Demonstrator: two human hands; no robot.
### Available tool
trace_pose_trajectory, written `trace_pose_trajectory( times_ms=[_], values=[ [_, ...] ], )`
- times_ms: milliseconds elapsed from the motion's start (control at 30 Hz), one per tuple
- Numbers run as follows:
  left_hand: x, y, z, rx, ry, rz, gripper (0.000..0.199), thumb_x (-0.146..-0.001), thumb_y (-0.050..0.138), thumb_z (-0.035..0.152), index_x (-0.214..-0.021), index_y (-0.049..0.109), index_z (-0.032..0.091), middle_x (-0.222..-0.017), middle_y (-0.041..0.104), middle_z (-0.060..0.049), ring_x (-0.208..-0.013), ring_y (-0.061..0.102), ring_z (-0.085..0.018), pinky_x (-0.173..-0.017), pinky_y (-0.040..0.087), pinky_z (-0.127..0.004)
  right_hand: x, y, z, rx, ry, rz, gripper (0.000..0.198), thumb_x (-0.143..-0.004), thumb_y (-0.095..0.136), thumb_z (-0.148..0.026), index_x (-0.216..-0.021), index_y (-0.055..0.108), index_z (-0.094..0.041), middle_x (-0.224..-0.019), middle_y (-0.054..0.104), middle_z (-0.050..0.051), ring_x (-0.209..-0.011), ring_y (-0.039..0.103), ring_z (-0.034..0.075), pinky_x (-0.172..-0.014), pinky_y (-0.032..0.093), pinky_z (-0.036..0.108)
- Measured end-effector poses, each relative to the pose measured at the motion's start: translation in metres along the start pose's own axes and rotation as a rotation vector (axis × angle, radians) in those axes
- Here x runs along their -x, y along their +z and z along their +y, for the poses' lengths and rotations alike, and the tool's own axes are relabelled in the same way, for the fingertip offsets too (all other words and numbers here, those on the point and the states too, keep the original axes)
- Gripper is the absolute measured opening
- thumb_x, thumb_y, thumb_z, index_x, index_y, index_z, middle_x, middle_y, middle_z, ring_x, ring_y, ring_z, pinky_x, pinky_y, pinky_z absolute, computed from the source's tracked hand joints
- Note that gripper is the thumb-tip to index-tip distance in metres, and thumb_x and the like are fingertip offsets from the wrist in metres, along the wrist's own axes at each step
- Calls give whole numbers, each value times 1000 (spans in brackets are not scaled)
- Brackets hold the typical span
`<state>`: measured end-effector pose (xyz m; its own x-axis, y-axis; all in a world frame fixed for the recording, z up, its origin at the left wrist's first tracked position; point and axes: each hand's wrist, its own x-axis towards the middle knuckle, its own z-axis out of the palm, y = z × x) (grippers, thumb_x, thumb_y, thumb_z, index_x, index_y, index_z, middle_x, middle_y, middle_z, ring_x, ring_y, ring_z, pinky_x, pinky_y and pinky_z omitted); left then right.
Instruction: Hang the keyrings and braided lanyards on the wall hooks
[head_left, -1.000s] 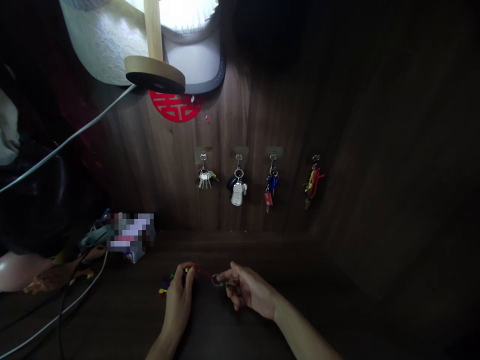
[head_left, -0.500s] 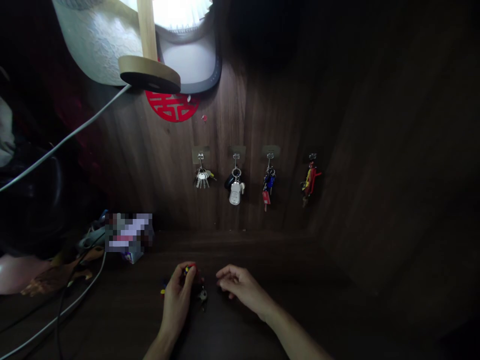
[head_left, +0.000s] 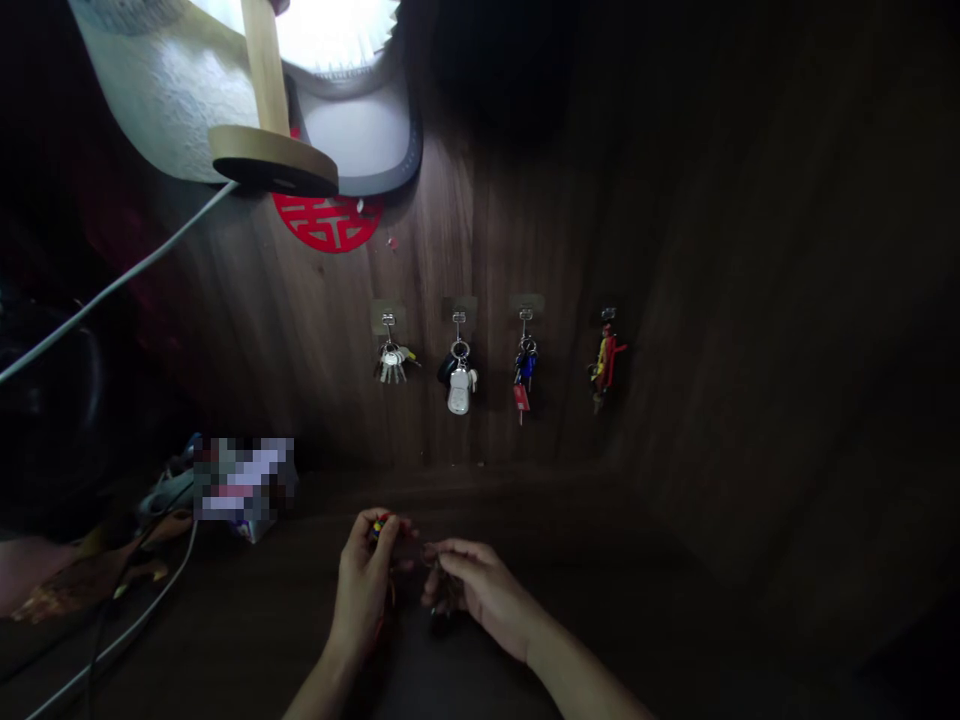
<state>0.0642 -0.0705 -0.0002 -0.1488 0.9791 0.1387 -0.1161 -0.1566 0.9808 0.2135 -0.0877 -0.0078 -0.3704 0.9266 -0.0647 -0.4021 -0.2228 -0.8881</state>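
Note:
My left hand [head_left: 358,585] is closed on a small keychain ornament [head_left: 379,525] in red, yellow and blue, just above the dark wooden surface. To its right, my right hand [head_left: 491,595] pinches what looks like the key ring, near the ornament. A blurred dark bunch of keys [head_left: 440,620] dangles beneath the right fingers. Dim light hides how ring and ornament join. On the wall beyond hang several key bunches: plain silver keys [head_left: 391,365], keys with a pale fob [head_left: 459,390], blue keys with a red tag [head_left: 526,370], and a red and yellow bunch [head_left: 604,365].
At the upper left a lamp with a wooden stem [head_left: 266,80] shines beside hanging caps [head_left: 356,135]. A red paper-cut [head_left: 330,222] is fixed to the wall. Left on the surface lie a blurred box [head_left: 251,490] and a white cable [head_left: 142,630].
My right hand has come to the keys below my left hand and closed on them. The keys have shifted right. The whole view has moved slightly, with the wall items sliding left.

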Motion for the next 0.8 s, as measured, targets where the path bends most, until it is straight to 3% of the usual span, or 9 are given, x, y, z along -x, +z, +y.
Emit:
trace_pose_trajectory(
  times_ms=[100, 200, 333, 400, 500, 633, 700, 800],
  values=[
    [-1, 0, -3, -160, 47, -56, 37, -72, 59, 47, -98, 56, 21, -91, 67, -3, -83, 65, -21, -56, 54, -25, 6, -7, -9, -42, 0, 19, 35, -70, 68, -43, -86, 62, -12, -65, 64, 4, -61, 63, 16, -56, 42, 26],
    [1, 3, -1, -292, 119, -232, 34, -76, 56, 41, -103, 61, 21, -100, 67, -4, -91, 63, -20, -71, 53, -27, 11, -12, -18, -73, -5, -9, 35, -74, 65, -43, -91, 62, -12, -70, 66, 6, -68, 65, 18, -57, 44, 26],
    [6, 11, 4, -404, 99, -472, 37, -80, 53, 36, -113, 60, 23, -112, 65, -5, -87, 63, -19, -68, 53, -26, 16, -21, -24, -103, 11, -61, 36, -79, 60, -44, -95, 62, -12, -73, 66, 7, -71, 65, 19, -58, 45, 27],
    [7, 15, 4, -427, 147, -520, 36, -79, 53, 30, -114, 60, 24, -113, 65, -4, -95, 62, -19, -78, 51, -28, 17, -27, -24, -109, 33, -63, 37, -80, 58, -47, -95, 61, -13, -73, 66, 7, -71, 65, 19, -58, 45, 26],
    [4, 20, 1, -449, 227, -509, 33, -78, 54, 24, -110, 62, 24, -111, 66, -4, -105, 59, -19, -93, 44, -30, 17, -35, -26, -101, 66, -58, 40, -80, 56, -51, -95, 60, -13, -73, 65, 6, -70, 65, 18, -58, 45, 26],
    [-1, 23, -3, -505, 271, -404, 26, -80, 52, 26, -103, 65, 22, -103, 69, -4, -99, 61, -19, -90, 46, -32, 18, -42, -32, -30, 78, -31, 42, -78, 56, -53, -97, 57, -15, -66, 60, 1, -59, 59, 13, -51, 40, 23],
    [-3, 24, -2, -538, 298, -365, 25, -80, 52, 27, -101, 65, 22, -99, 69, -4, -94, 63, -19, -87, 48, -31, 18, -45, -35, 80, 75, 20, 39, -74, 63, -47, -98, 55, -17, -56, 50, -6, -45, 45, 6, -44, 30, 18],
    [-5, 25, 0, -586, 346, -366, 25, -80, 53, 27, -103, 64, 25, -98, 69, -2, -91, 63, -18, -83, 49, -29, 20, -51, -41, 317, 61, 123, 37, -64, 73, -31, -94, 54, -19, -53, 38, -12, -40, 26, 1, -40, 15, 17]
  ],
)
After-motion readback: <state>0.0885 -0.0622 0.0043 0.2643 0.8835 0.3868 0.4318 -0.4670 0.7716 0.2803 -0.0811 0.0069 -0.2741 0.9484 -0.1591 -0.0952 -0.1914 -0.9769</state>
